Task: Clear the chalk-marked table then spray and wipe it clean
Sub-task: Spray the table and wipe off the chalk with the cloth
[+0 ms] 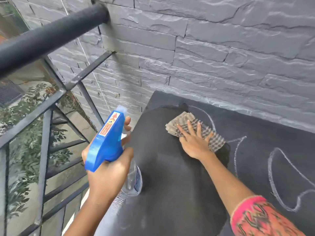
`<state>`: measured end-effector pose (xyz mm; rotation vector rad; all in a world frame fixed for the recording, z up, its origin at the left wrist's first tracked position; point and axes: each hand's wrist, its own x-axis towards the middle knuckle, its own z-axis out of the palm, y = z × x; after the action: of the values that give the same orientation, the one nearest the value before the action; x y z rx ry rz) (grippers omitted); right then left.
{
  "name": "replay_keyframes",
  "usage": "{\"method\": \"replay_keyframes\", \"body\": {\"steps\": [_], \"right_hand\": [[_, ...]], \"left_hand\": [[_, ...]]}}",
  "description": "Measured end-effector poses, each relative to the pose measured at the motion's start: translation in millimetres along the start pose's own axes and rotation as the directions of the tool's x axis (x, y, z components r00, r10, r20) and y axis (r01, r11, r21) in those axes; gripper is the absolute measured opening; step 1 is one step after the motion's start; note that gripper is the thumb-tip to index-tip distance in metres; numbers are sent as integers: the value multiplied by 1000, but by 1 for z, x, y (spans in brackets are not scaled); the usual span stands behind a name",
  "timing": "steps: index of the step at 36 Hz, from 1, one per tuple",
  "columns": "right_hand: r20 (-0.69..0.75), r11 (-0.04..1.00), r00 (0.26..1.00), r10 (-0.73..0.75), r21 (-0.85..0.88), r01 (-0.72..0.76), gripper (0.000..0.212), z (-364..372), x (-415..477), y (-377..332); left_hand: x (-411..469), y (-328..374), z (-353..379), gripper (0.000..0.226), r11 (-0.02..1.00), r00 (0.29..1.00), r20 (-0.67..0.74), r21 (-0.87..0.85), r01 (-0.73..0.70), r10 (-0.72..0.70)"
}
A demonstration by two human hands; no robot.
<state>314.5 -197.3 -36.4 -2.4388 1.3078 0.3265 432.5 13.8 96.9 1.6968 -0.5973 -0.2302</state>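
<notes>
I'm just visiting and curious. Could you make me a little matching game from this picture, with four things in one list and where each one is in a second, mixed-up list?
Things:
1. spray bottle
2. cloth
3. chalk marks
4. railing

Places:
A. drawn on the right part of the table
B. along the left side, running into the stone wall
C. gripped in the left hand
D. pressed flat on the table under the right hand

Pairs: 1-C, 2-D, 3-A, 4-B.
</notes>
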Motion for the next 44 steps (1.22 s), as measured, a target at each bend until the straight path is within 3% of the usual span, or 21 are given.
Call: {"method": "replay_keyframes", "body": {"steps": [5,9,11,16,18,20,24,28,30,33,36,38,39,41,44], "right_hand": [[51,972,976,-211,-93,215,50,17,-5,-43],[34,928,942,-335,-159,336,58,27,-42,-24],[35,935,948,-316,-160,317,58,25,-51,-3],[-7,981,991,-134,-145,132,49,3,-2,38],[-17,995,998,-58,-83,56,49,-12,36,44],[-17,999,1000,-20,-44,20,48,-29,71,38],[31,998,997,-67,-14,67,49,-44,124,-12],[111,969,964,-240,-22,244,61,-61,107,-84],[128,964,956,-263,12,264,79,-68,81,-105],[182,922,926,-330,-150,357,55,-55,65,-119],[76,866,881,-468,-163,474,51,-23,88,-105],[7,891,901,-434,-140,431,51,-13,97,-87],[-34,907,913,-407,-134,399,52,-12,100,-76],[-100,941,941,-324,-139,309,52,-15,114,-54],[-84,981,979,-183,-86,176,52,-37,148,-42]], "left_hand": [[40,-5,22,37,987,996,91,-158,-2,17],[60,-6,33,52,982,988,146,-184,-32,59],[63,-8,37,50,982,983,171,-186,-38,71],[60,-18,43,5,998,992,128,-54,-15,22],[59,-19,42,20,999,990,139,-40,-22,28],[58,-16,45,6,999,984,174,-31,-24,29],[54,-6,54,2,987,966,212,32,-157,147],[53,-2,58,40,950,931,219,44,-309,293],[53,-5,56,38,965,948,190,15,-262,254],[54,-10,53,10,993,983,141,-10,-115,115],[60,-31,53,23,995,993,110,-78,56,-47],[60,-38,50,36,998,989,150,-62,28,-18],[59,-37,47,29,999,983,180,-11,-42,43],[55,-28,42,20,992,986,118,35,-119,115],[55,-12,42,20,992,992,37,-43,-120,122]]}}
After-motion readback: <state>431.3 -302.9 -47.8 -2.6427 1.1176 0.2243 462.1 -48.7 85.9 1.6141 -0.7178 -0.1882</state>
